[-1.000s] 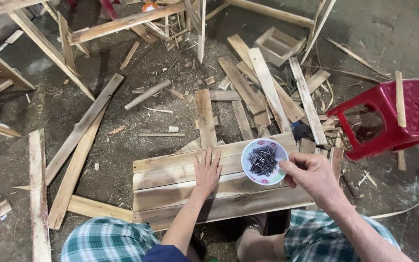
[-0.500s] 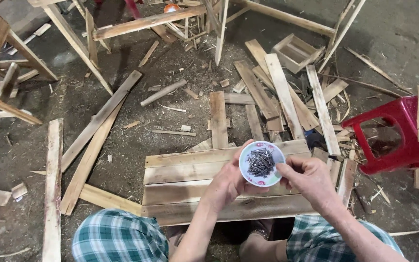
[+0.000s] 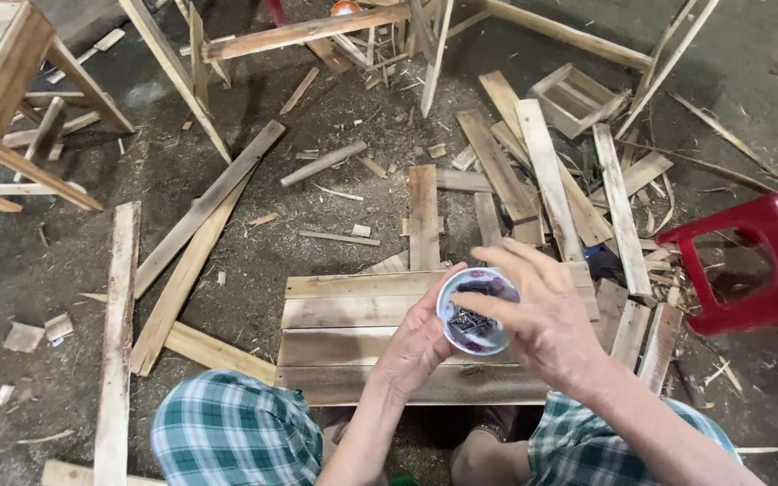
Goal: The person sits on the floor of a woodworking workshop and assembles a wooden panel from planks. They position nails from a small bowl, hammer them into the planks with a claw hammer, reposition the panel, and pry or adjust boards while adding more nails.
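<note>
A small round white bowl (image 3: 461, 297) with a patterned inside holds several dark nails (image 3: 470, 322). My left hand (image 3: 420, 346) cups the bowl from below and the left. My right hand (image 3: 547, 315) hovers over it with the fingers reaching into the nails. Whether a nail is pinched between them I cannot tell. Under both hands lies a panel of pale wooden slats (image 3: 344, 337) set side by side on the floor, just in front of my knees in checked shorts (image 3: 231, 441).
Loose planks and offcuts (image 3: 533, 171) litter the dirt floor on all sides. A red plastic stool (image 3: 749, 265) lies on its side at the right. Wooden frames (image 3: 11, 99) stand at the upper left, and a long slat (image 3: 114, 342) lies on the left.
My left hand has lifted off the slat panel and taken the bowl from below. My right hand moved from the bowl's rim to over its contents. The bowl shifted slightly toward me.
</note>
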